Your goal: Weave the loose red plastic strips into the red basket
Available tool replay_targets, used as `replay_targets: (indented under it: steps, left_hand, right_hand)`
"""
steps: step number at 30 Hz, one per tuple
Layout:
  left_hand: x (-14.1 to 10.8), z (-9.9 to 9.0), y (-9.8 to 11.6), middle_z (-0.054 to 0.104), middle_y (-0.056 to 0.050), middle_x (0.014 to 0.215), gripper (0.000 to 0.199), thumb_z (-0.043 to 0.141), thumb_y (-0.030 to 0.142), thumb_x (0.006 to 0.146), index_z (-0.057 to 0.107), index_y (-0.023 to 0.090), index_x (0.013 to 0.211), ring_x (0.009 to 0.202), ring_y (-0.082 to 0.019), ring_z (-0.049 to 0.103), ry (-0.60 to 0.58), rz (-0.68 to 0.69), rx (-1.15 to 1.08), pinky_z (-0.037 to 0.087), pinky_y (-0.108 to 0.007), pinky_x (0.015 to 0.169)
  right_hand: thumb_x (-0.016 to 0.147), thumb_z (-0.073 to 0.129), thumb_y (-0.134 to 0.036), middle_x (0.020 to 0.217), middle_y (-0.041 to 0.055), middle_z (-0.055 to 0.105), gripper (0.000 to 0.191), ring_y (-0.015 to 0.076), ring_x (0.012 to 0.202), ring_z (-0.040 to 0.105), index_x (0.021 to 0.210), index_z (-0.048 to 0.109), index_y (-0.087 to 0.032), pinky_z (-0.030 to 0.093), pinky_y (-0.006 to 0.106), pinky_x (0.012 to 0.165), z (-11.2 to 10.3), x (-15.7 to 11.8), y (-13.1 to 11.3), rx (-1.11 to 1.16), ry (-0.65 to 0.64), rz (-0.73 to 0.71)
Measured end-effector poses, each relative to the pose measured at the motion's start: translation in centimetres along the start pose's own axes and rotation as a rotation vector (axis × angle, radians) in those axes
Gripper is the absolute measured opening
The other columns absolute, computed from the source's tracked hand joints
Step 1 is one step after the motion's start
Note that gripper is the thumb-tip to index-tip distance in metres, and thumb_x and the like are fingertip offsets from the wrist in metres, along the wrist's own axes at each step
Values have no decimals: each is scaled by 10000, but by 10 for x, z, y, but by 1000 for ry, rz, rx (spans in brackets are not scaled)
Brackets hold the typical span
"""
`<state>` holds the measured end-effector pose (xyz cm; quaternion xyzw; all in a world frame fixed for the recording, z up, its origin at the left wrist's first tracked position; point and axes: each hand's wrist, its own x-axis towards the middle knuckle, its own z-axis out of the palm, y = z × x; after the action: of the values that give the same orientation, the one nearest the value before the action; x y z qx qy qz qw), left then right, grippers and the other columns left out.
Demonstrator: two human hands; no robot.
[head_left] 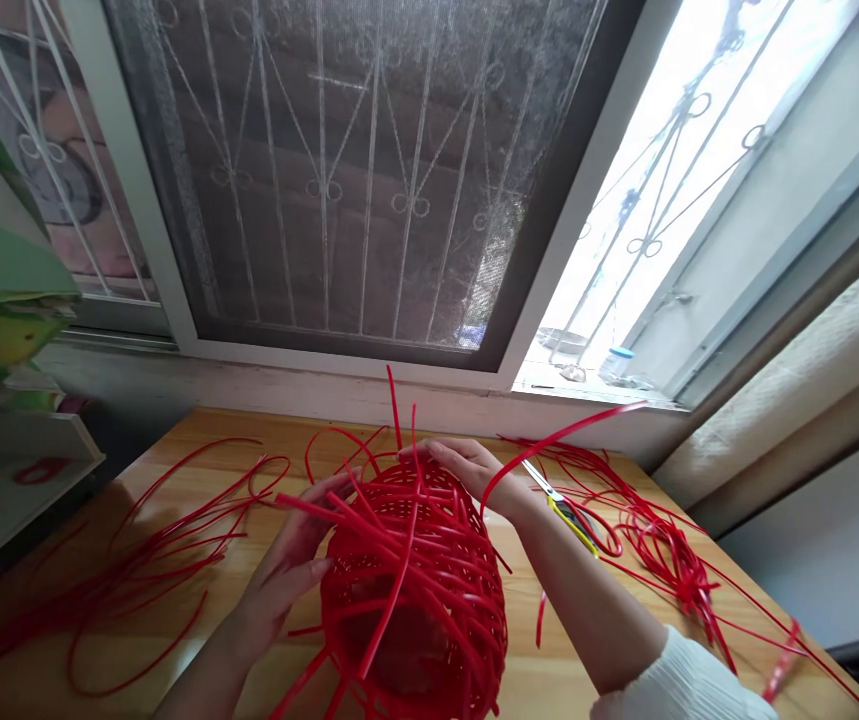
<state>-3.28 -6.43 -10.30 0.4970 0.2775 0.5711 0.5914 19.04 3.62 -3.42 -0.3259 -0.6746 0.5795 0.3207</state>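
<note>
Red woven basket [490, 590] between the hands, long axis near to far.
Left hand [279, 580] spread along its left side; right hand [478, 472] at its far end, whether pinching a strand unclear.

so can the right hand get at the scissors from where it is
Probably yes: the scissors lie on the table just beside the right forearm, though the right hand is on the basket and red strips cross near the handles.
</note>
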Motion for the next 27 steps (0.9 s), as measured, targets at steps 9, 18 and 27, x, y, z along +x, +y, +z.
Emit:
replay_targets:
  steps: [9, 18, 27]
  left_hand:
    - [3, -12, 2, 511, -11, 1380, 625, 604, 306, 681, 516, 303, 1300, 1376, -283, 301, -86, -26, -62, 263, -407, 1128]
    - [63, 7, 26, 715, -56, 1006, 281, 475, 348, 880, 641, 188, 1040, 1085, -245, 619, 101, -334, -75, 519, -363, 872]
    - [97, 45, 32, 734, 10, 723, 302, 636, 256, 825, 629, 91, 1079, 686, -136, 692, 40, -355, 84, 524, -221, 665]
  right_hand:
    - [790, 611, -539, 816, 39, 744, 398, 190, 794, 684, 973, 712, -201, 520, 330, 785, -1, -2, 8, 70, 175, -126]
    - [806, 614, -477, 1069, 54, 683, 306, 225, 1046, 599, 988, 665, -236, 439, 368, 956, 15, -62, 16, 42, 465, -117]
    - [809, 545, -460, 1112, 31, 674, 371, 235, 1085, 580, 1118, 615, -269, 481, 344, 904, 33, -71, 34, 289, 590, -113]
